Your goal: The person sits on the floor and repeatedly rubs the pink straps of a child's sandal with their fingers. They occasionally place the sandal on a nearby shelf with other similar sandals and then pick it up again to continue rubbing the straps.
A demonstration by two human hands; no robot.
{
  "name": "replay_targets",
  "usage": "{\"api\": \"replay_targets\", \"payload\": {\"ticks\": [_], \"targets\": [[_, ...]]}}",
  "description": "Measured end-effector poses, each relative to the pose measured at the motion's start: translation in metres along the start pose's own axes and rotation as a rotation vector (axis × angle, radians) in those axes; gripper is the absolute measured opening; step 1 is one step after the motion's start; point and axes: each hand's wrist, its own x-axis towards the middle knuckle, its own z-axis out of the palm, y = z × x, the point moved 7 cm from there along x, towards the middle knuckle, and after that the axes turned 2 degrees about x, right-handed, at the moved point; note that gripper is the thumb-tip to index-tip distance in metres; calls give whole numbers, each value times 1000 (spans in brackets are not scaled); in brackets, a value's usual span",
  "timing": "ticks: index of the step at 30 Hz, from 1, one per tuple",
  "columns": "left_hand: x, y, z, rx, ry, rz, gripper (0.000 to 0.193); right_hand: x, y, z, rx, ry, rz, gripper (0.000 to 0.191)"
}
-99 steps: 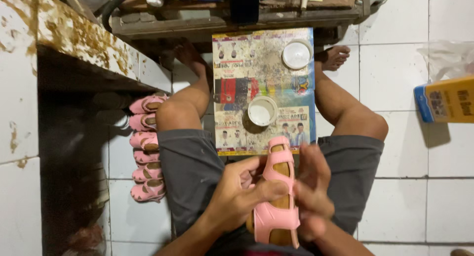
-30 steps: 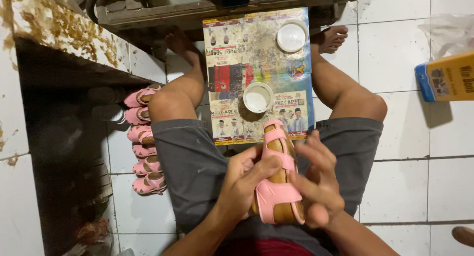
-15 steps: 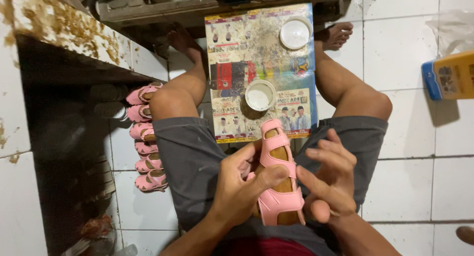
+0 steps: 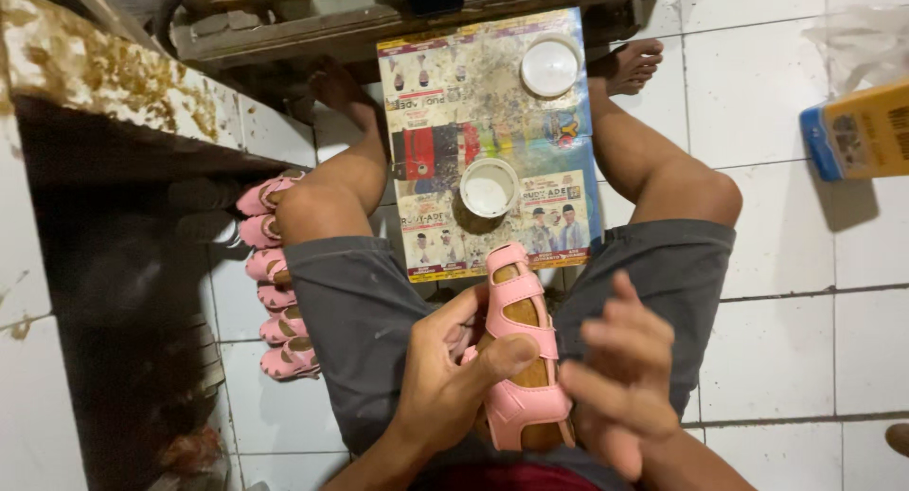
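I sit on a tiled floor with my knees apart. My left hand (image 4: 453, 373) grips a small pink sandal (image 4: 523, 358) with a brown insole, thumb across its heel strap, holding it over my lap with the toe pointing away. My right hand (image 4: 620, 382) hovers just right of the sandal, fingers spread and blurred, holding nothing. A printed paper sheet (image 4: 488, 141) lies on the floor between my legs. On it stand an open round tub of white paste (image 4: 489, 188) and a white lid (image 4: 550, 67).
A row of several pink sandals (image 4: 270, 283) lies on the floor by my left thigh, next to a dark gap under a stained ledge (image 4: 104, 70). A yellow and blue box (image 4: 857, 131) sits at the right. A wooden frame (image 4: 379, 13) crosses the top.
My right hand has come off the sandal and opened beside it. The left hand keeps its grip, and the sandal has stayed over my lap.
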Motion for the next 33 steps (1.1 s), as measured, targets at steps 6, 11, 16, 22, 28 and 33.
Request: {"api": "replay_targets", "payload": {"ticks": [6, 11, 16, 22, 28, 33], "targets": [[-6, -1, 10, -36, -74, -63, 57, -5, 13, 6, 154, -63, 213, 69], [-7, -2, 10, -19, -86, -67, 57, -8, 18, 3, 116, -65, 232, 70], [-7, -6, 8, -74, -98, -97, 54, -2, 26, 0, 255, 4, 244, 71], [-5, -15, 13, -114, -144, -168, 52, 3, 24, 5, 146, -90, 177, 72], [-8, -13, 11, -131, -152, -174, 51, 5, 16, 5, 160, -29, 76, 74], [-11, -12, 15, -98, -195, -173, 53, 12, 13, 0, 24, 78, 31, 74]]}}
